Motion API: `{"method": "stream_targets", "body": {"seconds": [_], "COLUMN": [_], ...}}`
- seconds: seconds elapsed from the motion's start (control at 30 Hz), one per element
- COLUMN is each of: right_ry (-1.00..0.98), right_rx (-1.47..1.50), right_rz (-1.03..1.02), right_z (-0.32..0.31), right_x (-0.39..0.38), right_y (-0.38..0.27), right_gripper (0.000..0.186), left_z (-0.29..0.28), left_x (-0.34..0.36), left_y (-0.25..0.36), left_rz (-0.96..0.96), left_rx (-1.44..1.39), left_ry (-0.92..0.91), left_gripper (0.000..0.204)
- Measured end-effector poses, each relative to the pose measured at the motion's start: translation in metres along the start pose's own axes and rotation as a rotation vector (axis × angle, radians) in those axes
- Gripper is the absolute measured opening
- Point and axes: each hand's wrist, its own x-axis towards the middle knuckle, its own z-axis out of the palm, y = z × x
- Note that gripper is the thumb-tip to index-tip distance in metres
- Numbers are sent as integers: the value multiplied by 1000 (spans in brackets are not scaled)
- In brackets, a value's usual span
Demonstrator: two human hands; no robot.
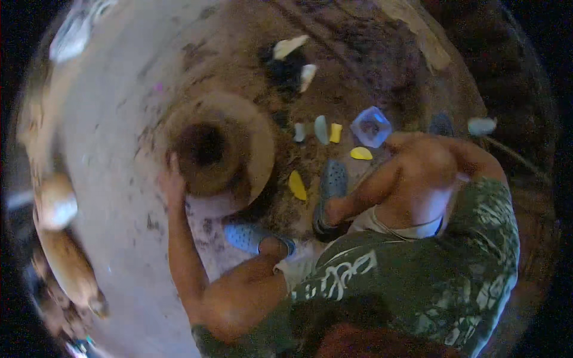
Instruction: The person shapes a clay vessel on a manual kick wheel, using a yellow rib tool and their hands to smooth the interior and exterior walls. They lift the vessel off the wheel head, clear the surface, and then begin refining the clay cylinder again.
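My left hand [172, 180], fingers extended, touches the left side of a brown, round, hollow pot [236, 179], which stands on a wide round disc [258, 152]. My right arm reaches past my raised knee, and my right hand [399, 141] is beside a clear bluish container [371, 119]; its fingers are blurred and partly hidden. Between the pot and container lie pale blue-grey pieces [321, 130], a small yellow block [335, 133] and yellow curved pieces [297, 185].
My clog-covered feet [245, 237] flank the lower right of the disc. Pale scraps [289, 46] lie on a dark patch above. A light object [482, 125] and a rod [513, 156] are at right. Tan rounded objects [65, 250] line the left rim of the pale floor [110, 173].
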Motion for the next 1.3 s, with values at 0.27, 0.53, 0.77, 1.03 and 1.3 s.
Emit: {"method": "stream_targets", "body": {"seconds": [0.27,0.53,0.77,1.03,1.3], "right_ry": [459,569,870,1016,779], "right_rx": [344,381,189,382,477], "right_rz": [198,389,542,354,-582], "right_z": [-22,-73,-50,-141,-230], "right_x": [40,92,118,175,134], "right_y": [4,139,231,116,-66], "right_gripper": [37,23,21,32,32], "left_z": [11,-15,36,9,4], "left_x": [-29,-12,-66,-59,-56], "left_y": [-10,-12,49,42,58], "left_rz": [-126,-260,-564,-703,-665], "left_rx": [-92,-434,-696,-764,-731], "left_ry": [54,-244,-119,-97,-116], "left_gripper": [50,58,53,53,51]}}
